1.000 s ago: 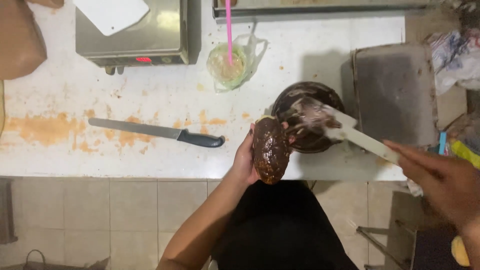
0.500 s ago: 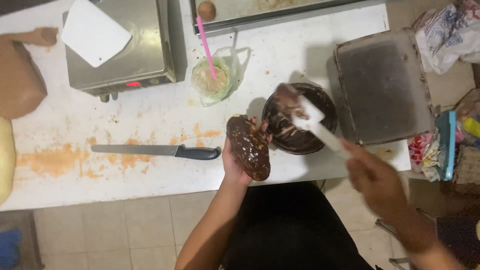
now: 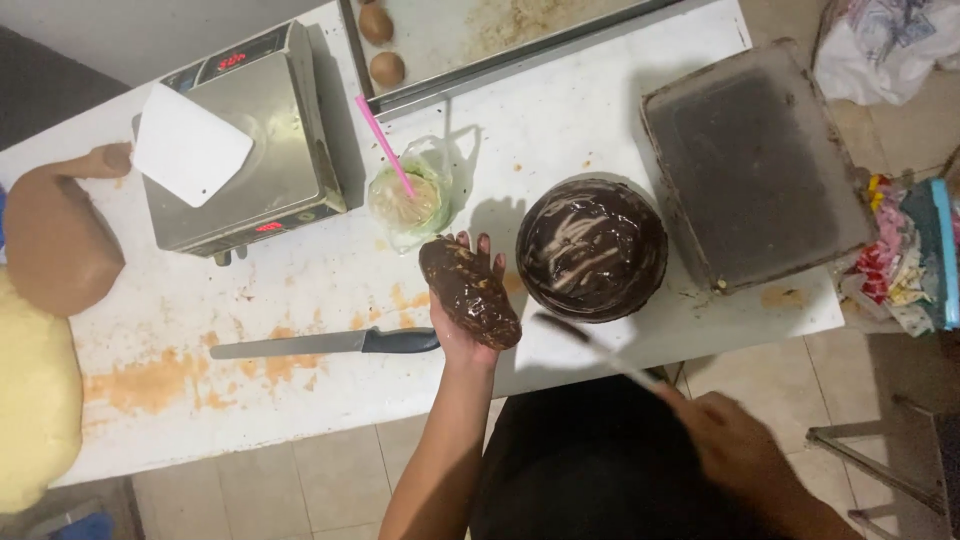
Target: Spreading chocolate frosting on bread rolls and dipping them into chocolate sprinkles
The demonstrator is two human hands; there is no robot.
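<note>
the left hand (image 3: 462, 335) is held palm up over the near part of the white table (image 3: 300, 290), fingers spread flat and open beneath a chocolate-coated bun (image 3: 470, 292) that rests on the palm. the bun's long axis runs on a slant, its far end pointing up and to the left toward the plastic cup (image 3: 408, 203) with a pink straw, its near end pointing down and to the right toward the table's front edge; two fingertips show past its far end. it lies just left of the dark bowl (image 3: 592, 248) smeared with chocolate, not touching it. the right hand (image 3: 735, 450), blurred, is closed around the handle of a thin spatula (image 3: 590, 345) whose blade reaches up-left to just right of the bun's near end, below the bowl. a black-handled knife (image 3: 325, 343) lies flat on the table left of the left hand, blade pointing left. a metal scale (image 3: 250, 150) with a white scraper (image 3: 190, 155) on it stands farther left, and a dark tray (image 3: 755, 165) sits right of the bowl.
</note>
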